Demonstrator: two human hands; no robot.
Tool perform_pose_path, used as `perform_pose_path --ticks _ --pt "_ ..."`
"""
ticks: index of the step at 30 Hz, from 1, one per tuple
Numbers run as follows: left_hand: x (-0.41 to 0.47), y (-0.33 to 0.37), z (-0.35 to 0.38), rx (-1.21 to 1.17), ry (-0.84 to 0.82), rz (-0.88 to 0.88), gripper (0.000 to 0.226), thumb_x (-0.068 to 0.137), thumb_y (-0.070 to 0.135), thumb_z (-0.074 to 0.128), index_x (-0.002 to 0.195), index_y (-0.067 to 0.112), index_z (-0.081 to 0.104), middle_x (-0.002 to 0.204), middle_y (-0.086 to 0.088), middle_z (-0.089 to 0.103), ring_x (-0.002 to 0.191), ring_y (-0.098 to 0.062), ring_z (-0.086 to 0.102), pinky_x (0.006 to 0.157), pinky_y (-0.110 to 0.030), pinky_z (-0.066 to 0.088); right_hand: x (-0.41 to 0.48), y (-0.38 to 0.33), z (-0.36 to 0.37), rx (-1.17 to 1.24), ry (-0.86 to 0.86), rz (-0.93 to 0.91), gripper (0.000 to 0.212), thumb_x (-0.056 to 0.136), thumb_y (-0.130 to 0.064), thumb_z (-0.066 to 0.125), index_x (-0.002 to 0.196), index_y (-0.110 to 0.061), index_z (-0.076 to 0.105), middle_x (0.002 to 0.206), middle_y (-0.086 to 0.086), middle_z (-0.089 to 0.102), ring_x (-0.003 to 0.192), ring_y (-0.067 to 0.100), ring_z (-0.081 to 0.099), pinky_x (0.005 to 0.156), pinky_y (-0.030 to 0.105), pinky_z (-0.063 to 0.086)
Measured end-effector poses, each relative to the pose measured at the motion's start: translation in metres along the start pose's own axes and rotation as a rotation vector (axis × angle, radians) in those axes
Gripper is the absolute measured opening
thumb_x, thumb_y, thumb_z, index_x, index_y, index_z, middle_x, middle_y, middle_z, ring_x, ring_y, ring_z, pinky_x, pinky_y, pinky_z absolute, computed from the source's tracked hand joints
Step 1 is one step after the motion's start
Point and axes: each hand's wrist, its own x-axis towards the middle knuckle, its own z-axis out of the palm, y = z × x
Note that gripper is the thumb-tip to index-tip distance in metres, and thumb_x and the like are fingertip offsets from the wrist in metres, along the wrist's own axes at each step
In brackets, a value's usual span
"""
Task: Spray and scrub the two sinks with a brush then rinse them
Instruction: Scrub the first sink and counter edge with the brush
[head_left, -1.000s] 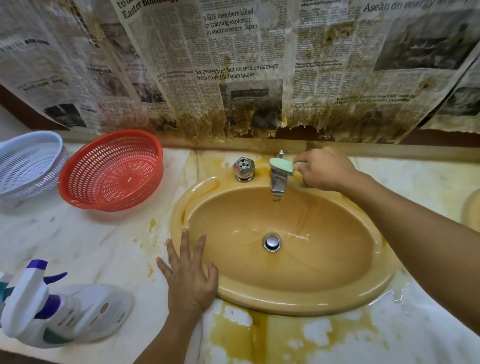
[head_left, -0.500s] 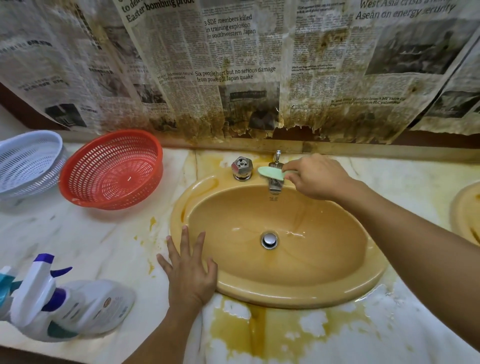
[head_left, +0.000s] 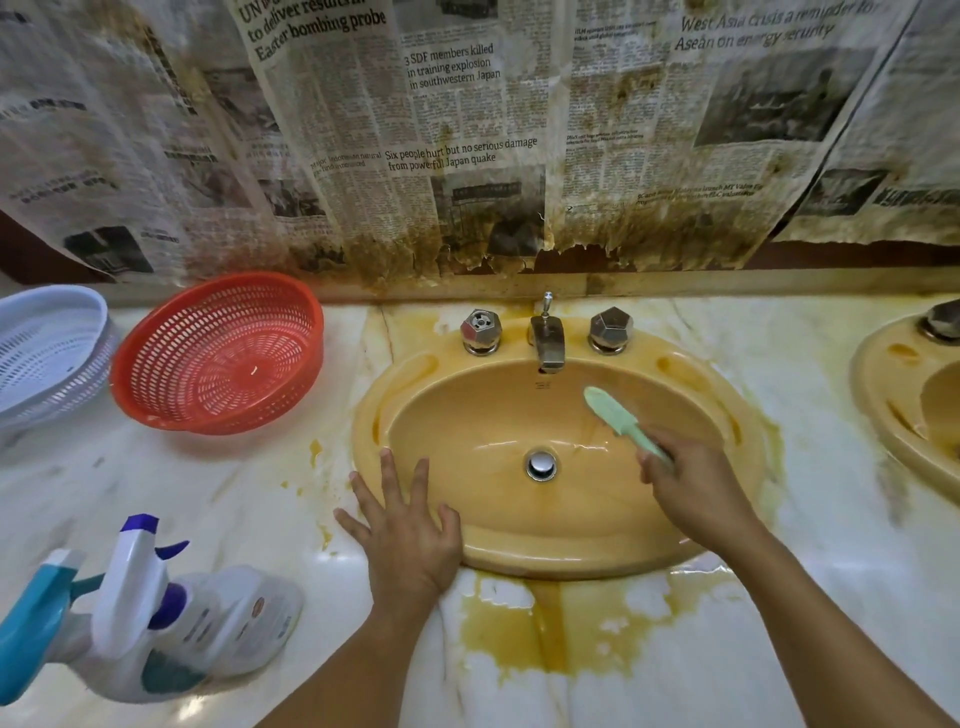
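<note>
Fingers (head_left: 655, 467) of the right hand (head_left: 698, 493) curled round the green brush (head_left: 615, 415) — its head inside the sink (head_left: 571, 564).
Left hand (head_left: 408, 540) flat, fingers spread across the near-left rim — basin open around the drain (head_left: 541, 464).

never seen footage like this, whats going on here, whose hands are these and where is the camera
No machine here: these are a person's two bare hands, filmed by one wide-angle camera worn on their head, looking down. The right hand grips the handle of a pale green plastic brush, whose head is over the back of the yellow oval ceramic sink. The left hand rests flat, fingers spread, on that sink's near rim. On the stained white marble counter sit a red plastic mesh basket, a white mesh basket and a white plastic spray bottle. A second yellow sink shows at the right edge.
</note>
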Motion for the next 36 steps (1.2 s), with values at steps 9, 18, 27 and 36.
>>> perform_pose_path --ticks 9,18,27,36 --pt "0.000 -0.011 -0.005 -0.016 -0.038 0.100 0.073 0.088 0.061 0.020 0.150 0.033 0.047 0.170 0.000 0.017 0.155 -0.042 -0.014 0.116 -0.074 0.001 -0.049 0.013 -0.010 -0.295 0.001 0.091 0.039 0.101 -0.030 0.057 0.140 -0.025 0.059 0.107 0.012 0.072 0.098 0.034 0.066 0.070 0.037 0.050" --pt "-0.003 -0.019 -0.003 0.027 0.041 0.173 0.045 0.098 0.051 0.028 0.112 0.026 0.062 0.152 0.005 0.043 0.154 -0.045 0.001 0.116 -0.072 0.011 0.037 0.033 -0.030 -0.836 -0.474 0.160 0.030 0.096 -0.031 0.051 0.120 -0.018 0.061 0.116 0.004 0.062 0.098 0.025 0.064 0.085 0.040 0.055" --pt "-0.001 -0.020 0.004 0.013 0.115 0.138 0.046 0.095 0.048 0.034 0.119 0.023 0.065 0.161 -0.001 0.034 0.157 -0.039 0.002 0.119 -0.068 0.012 0.106 0.045 0.052 -0.684 -0.631 -0.050 0.031 0.098 -0.034 0.053 0.124 -0.027 0.069 0.119 0.007 0.066 0.108 0.029 0.062 0.080 0.035 0.046" --pt "0.002 -0.019 0.004 -0.028 0.139 0.119 0.047 0.093 0.045 0.037 0.121 0.020 0.065 0.164 -0.003 0.029 0.157 -0.037 0.002 0.121 -0.067 0.011 0.120 0.053 0.068 -0.744 -0.542 -0.092 0.030 0.101 -0.038 0.043 0.119 -0.032 0.067 0.111 0.008 0.062 0.087 0.026 0.051 0.072 0.036 0.041"
